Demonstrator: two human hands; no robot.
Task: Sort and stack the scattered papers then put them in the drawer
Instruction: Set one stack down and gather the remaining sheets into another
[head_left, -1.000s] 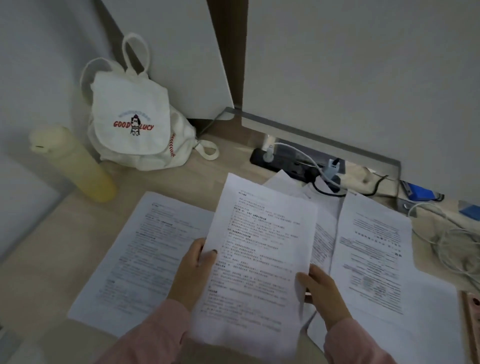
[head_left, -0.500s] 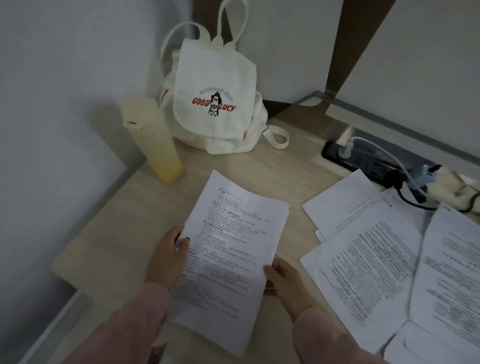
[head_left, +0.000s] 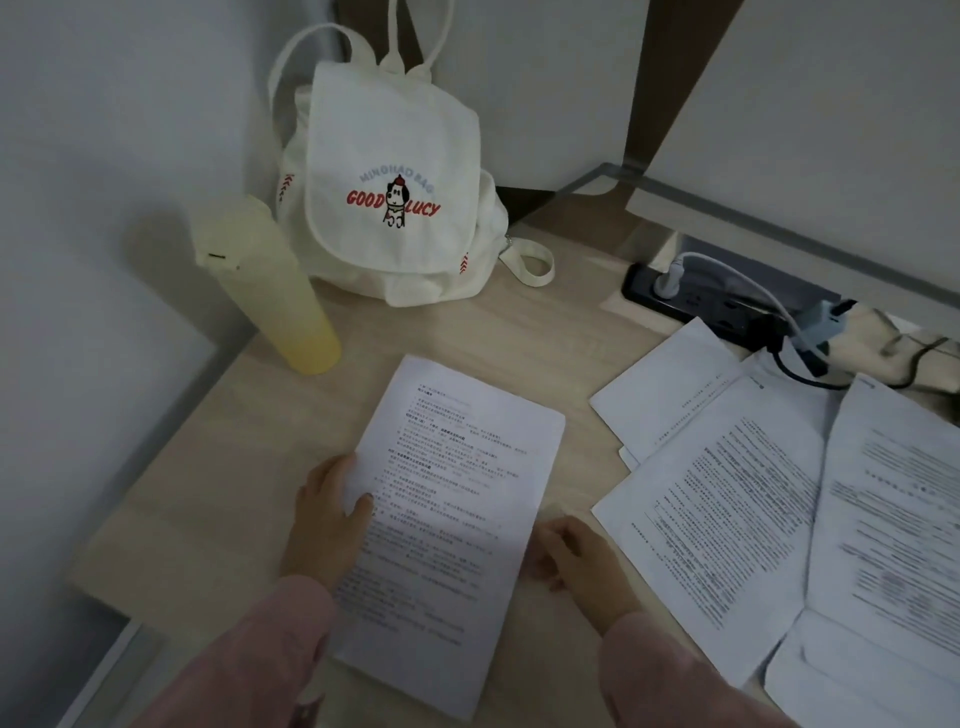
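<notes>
right hand now off sheet

Dim light; pale wood desk against white wall.

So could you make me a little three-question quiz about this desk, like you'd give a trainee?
1. True or false: the left hand has its thumb on top of the printed sheet.
2. What stands just left of the white backpack? A) a mug B) a yellow bottle C) a lamp
3. Fill in: the other papers lie to the ___ of the right hand.

Key: 1 true. 2 B. 3 right.
</notes>
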